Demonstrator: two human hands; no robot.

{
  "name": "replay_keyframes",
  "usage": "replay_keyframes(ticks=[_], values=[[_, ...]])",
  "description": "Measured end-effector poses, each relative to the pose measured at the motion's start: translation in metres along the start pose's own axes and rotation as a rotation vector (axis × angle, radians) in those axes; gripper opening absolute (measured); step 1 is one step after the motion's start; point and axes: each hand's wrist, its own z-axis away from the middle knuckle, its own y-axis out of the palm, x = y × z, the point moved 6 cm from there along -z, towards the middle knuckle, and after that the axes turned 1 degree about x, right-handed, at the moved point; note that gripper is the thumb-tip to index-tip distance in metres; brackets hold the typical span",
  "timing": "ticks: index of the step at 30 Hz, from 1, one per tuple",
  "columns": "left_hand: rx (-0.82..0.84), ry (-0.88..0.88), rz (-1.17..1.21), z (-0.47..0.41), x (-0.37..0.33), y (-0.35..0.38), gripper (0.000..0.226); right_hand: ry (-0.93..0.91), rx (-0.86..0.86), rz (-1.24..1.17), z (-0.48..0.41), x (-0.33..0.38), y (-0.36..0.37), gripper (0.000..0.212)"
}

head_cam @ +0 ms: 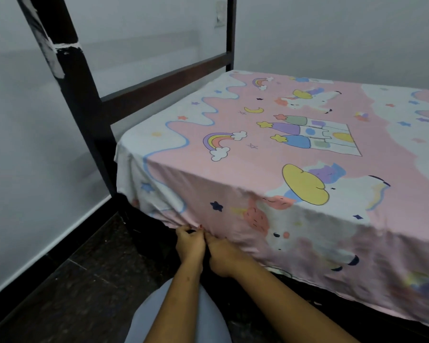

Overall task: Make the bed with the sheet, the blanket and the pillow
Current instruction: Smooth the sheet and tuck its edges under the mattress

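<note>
both hands — left hand [189,242], right hand [222,256] — pinch the sheet [270,154] hem at the mattress's near lower corner; the loose edge runs rightward, so the right hand is nearer — tuck goes under.

grey wall [332,33], dark tiled floor [72,293]

Pink sheet [270,157] printed with rainbows, unicorns, castle, stars and white clouds, dark brown bed frame [84,100], pale grey walls [332,33], black speckled floor [84,280]
</note>
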Motion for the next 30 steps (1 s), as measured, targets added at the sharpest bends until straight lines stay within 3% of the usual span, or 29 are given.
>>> replay_keyframes(ticks=[6,13,15,18,21,24,27,30], values=[[-0.053,0.030,-0.196,-0.015,-0.009,0.003,0.021,0.037,-0.092,0.066,-0.016,-0.003,0.019,0.060],[-0.124,-0.042,-0.231,-0.024,-0.013,-0.009,0.028,0.125,-0.277,0.129,-0.027,0.001,0.031,0.051],[-0.213,-0.032,-0.167,-0.027,-0.016,-0.022,0.028,0.174,-0.262,0.095,-0.028,0.002,0.030,0.056],[-0.332,0.029,-0.158,-0.038,-0.024,-0.040,0.035,0.183,-0.230,0.104,-0.024,0.004,0.033,0.079],[-0.290,0.054,-0.306,-0.046,-0.028,-0.042,0.043,0.156,-0.260,0.145,-0.021,0.005,0.035,0.090],[-0.250,0.039,-0.480,-0.053,-0.027,-0.038,0.041,0.141,-0.273,0.159,-0.023,0.004,0.039,0.091],[-0.214,0.038,-0.676,-0.062,-0.026,-0.032,0.056,0.160,-0.341,0.148,-0.023,0.004,0.041,0.091],[-0.167,0.064,-0.890,-0.063,-0.024,-0.019,0.060,0.102,-0.483,0.173,-0.027,0.002,0.044,0.070]])
